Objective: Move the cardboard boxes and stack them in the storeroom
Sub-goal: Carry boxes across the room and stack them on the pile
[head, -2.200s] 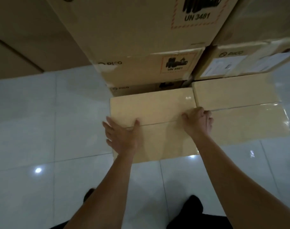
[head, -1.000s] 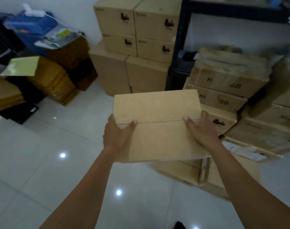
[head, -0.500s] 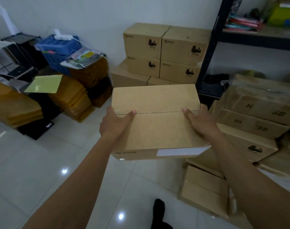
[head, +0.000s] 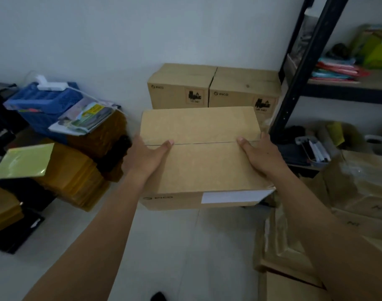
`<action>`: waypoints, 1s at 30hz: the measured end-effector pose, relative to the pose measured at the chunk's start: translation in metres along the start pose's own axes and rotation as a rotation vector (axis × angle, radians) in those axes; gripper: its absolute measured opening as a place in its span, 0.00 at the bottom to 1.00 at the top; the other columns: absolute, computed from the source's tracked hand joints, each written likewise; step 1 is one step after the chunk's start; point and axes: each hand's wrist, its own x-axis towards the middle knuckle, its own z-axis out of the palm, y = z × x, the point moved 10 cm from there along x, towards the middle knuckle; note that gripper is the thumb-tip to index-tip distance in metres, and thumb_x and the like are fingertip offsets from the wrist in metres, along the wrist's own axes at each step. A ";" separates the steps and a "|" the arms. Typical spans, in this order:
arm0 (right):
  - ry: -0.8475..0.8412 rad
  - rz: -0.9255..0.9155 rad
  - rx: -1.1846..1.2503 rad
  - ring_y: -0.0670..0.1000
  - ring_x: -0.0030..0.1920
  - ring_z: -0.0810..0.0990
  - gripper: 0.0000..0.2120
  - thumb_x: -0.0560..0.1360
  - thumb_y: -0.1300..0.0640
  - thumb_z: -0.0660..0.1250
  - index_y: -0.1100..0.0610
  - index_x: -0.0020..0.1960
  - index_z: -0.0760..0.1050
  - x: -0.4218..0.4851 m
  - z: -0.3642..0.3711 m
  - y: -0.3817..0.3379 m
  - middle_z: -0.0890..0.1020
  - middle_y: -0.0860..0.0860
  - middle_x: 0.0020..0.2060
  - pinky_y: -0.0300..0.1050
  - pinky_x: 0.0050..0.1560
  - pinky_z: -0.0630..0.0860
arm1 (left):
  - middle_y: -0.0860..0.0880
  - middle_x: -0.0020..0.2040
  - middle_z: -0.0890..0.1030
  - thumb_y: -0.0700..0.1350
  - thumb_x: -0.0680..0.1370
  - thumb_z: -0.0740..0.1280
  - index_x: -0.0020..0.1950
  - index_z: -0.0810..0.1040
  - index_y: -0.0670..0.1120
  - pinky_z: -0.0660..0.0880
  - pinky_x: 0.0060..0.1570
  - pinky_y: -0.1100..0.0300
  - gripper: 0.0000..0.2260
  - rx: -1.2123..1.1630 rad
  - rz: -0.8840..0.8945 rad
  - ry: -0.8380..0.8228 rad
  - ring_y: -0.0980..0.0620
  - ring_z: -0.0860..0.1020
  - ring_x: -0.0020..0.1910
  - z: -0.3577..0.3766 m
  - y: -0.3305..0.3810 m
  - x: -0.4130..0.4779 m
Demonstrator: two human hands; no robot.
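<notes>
The box (head: 204, 157) is being carried in the air at chest height, its long axis running left to right across the view and its flat top facing up. The taped seam is running along that same axis, and the near side is showing a white label and a small printed logo. The left hand (head: 145, 159) is gripping the left end, thumb lying on top at the seam, fingers wrapped over the side and out of sight. The right hand (head: 260, 158) is doing the same on the right end, so both are clamping the box between them.

Below, a pale tiled floor (head: 185, 246) is reflecting dim light. Two stacked boxes (head: 211, 88) are sitting against the white wall (head: 120, 40) just beyond the carried one. A black shelf (head: 311, 61) is standing to the right, with more cartons (head: 359, 192) under it. A blue crate (head: 44, 103) and padded envelopes (head: 72, 170) are piled on the left.

Compared with half a second ago, the wall stack is looming closer and the view is sitting lower on it.
</notes>
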 end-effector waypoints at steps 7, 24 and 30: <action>0.181 -0.006 -0.016 0.60 0.71 0.64 0.40 0.76 0.35 0.58 0.56 0.78 0.49 0.084 -0.032 -0.077 0.62 0.56 0.74 0.53 0.68 0.63 | 0.47 0.67 0.73 0.72 0.67 0.66 0.73 0.61 0.50 0.72 0.60 0.45 0.42 -0.038 0.188 -0.105 0.41 0.73 0.64 0.006 0.087 0.136; 0.242 0.102 -0.175 0.61 0.67 0.70 0.38 0.76 0.34 0.55 0.61 0.75 0.58 0.323 -0.159 -0.100 0.67 0.59 0.71 0.52 0.64 0.68 | 0.47 0.65 0.75 0.73 0.63 0.67 0.70 0.66 0.48 0.73 0.60 0.44 0.43 -0.017 0.343 -0.280 0.42 0.74 0.61 0.116 0.313 0.319; 0.253 0.166 -0.324 0.62 0.68 0.68 0.33 0.80 0.39 0.53 0.64 0.74 0.60 0.400 -0.176 -0.076 0.65 0.62 0.72 0.51 0.64 0.68 | 0.46 0.65 0.74 0.67 0.70 0.69 0.70 0.67 0.46 0.72 0.60 0.47 0.36 0.003 0.327 -0.344 0.42 0.74 0.62 0.181 0.355 0.353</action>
